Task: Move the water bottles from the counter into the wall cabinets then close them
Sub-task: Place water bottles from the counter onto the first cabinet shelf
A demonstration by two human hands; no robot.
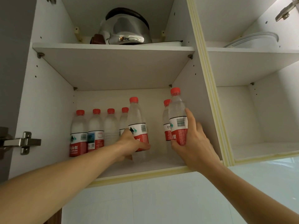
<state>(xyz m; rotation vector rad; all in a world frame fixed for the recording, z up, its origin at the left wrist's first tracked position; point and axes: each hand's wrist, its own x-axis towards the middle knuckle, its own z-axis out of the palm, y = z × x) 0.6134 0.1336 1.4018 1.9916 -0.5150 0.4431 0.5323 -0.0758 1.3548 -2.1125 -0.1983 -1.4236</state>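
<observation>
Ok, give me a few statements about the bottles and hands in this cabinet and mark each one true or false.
1. Each hand holds a bottle: left hand, right hand. True.
2. The bottle caps are blue. False, the caps are red, as on the left-hand bottle.
3. A metal kettle sits on the upper shelf. True.
4. The right-hand bottle lies on its side. False, it is upright.
</observation>
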